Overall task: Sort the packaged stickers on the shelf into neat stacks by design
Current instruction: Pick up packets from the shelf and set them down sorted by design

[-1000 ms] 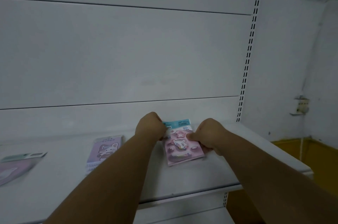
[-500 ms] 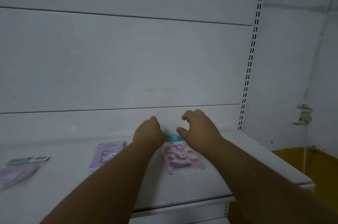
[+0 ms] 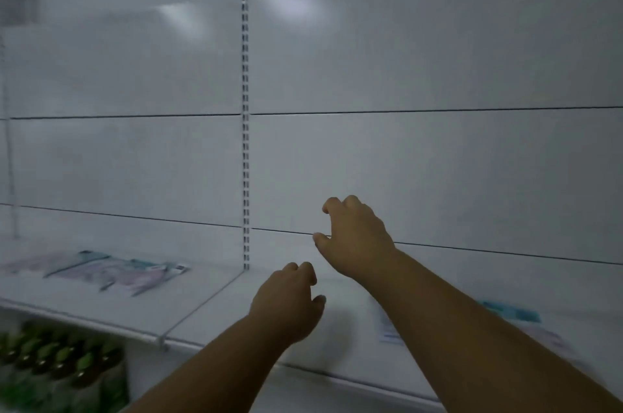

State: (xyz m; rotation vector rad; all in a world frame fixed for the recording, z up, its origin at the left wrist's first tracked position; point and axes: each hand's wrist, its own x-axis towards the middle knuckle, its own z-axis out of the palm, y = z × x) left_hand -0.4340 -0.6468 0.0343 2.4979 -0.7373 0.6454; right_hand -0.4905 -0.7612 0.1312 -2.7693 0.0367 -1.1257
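Left hand (image 3: 286,303): lower centre, loosely curled, holding nothing.
Right hand (image 3: 354,237): centre, relaxed, grasping nothing.
Sticker packs (image 3: 114,272): blurred, left on shelf (image 3: 209,308).

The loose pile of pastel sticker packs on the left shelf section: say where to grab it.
The pastel sticker packs lie flat and fanned; their near corners jut toward the shelf's front. Probably pinch one such corner from the front with the left hand.

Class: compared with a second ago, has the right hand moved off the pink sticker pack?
Yes. The right hand has let go and lifted, now empty before the back panel seam; a pack lies further right behind its forearm.
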